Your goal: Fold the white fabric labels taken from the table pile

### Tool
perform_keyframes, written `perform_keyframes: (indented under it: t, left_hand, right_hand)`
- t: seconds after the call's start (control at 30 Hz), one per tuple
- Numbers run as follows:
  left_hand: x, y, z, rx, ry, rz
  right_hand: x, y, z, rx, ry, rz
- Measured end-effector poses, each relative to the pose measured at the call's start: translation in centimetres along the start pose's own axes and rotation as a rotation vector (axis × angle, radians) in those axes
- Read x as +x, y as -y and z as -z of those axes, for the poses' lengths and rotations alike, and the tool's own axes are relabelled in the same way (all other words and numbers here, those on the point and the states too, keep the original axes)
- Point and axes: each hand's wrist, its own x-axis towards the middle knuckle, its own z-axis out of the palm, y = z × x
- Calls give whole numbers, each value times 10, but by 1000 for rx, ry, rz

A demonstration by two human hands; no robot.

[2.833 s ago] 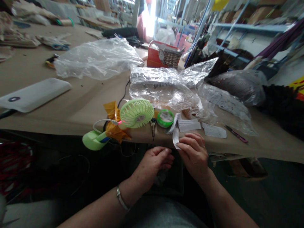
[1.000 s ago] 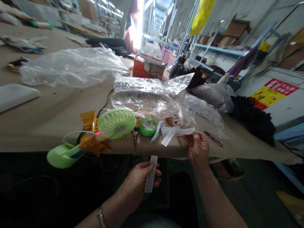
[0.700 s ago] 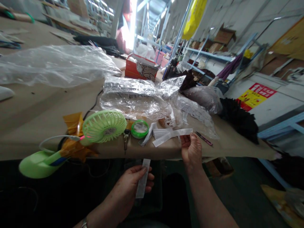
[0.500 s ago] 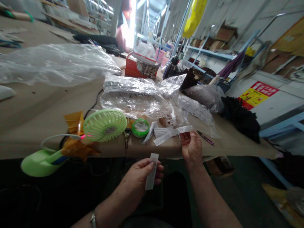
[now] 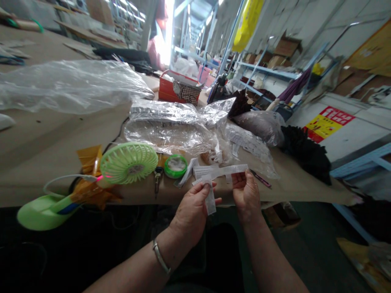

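Observation:
My left hand (image 5: 195,207) pinches a short white label strip (image 5: 210,203) between thumb and fingers, just off the table's front edge. To its right, my right hand (image 5: 246,191) grips the end of a longer printed label strip (image 5: 233,169), which stretches left over the table. More printed strips (image 5: 200,171) lie under and beside it, partly covered. Close by on the table are a round green tin (image 5: 175,166) with whitish contents and a folded clear-and-white strip (image 5: 187,173). A dark pinkish pen-like tool (image 5: 262,180) rests just right of my right hand.
A green fan (image 5: 130,162) with orange tape stands at the left edge. A screwdriver-like tool (image 5: 157,181) lies beside it. Crumpled clear plastic bags (image 5: 171,126) spread behind the strips. Farther back is a red box (image 5: 169,87); black cloth (image 5: 305,152) sits at the right.
My left hand has moved up and right with its short strip, closer to the long strip. My right hand stays nearly in place, still gripping its strip. The view has shifted slightly.

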Motion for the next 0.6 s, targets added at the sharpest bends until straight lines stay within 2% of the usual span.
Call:
perform_keyframes:
  t: [0.33, 0.6]
  left_hand:
    - [0, -5, -6, 62, -23, 3]
    - [0, -4, -1, 96, 12, 12]
  right_hand:
    - [6, 21, 9, 82, -102, -45]
    - [-5, 25, 3, 107, -83, -100]
